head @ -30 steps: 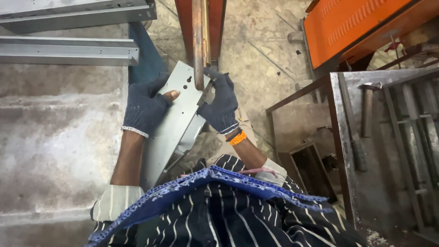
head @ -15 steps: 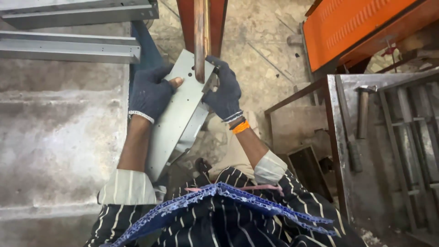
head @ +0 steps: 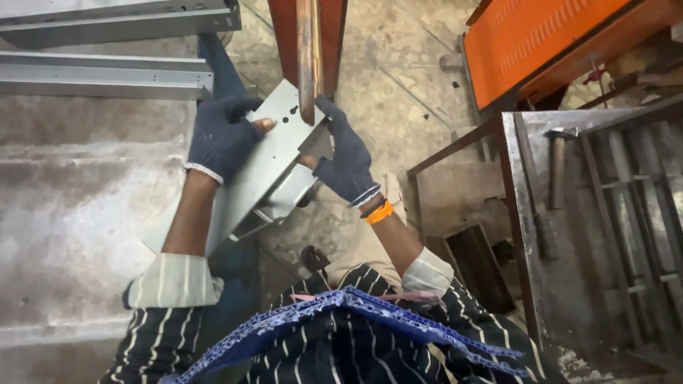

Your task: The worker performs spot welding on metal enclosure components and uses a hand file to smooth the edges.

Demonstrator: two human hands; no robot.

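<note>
Left hand [head: 220, 139] and right hand [head: 348, 160] fingers clamp the grey metal bracket [head: 267, 167] between them

Light is even and diffuse, moderately bright, with no hard-edged shadows anywhere. The grey sheet-metal bracket [head: 263, 160] at centre carries a soft pale sheen, not blown out. Left of the bracket the concrete slab [head: 78, 213] looks washed out and low in contrast. Right of the bracket the orange metal panel [head: 541, 35] is saturated and clear. Below the bracket the striped shirt [head: 341, 348] is dark and slightly soft. Straight lines bow toward the frame edges.
</note>
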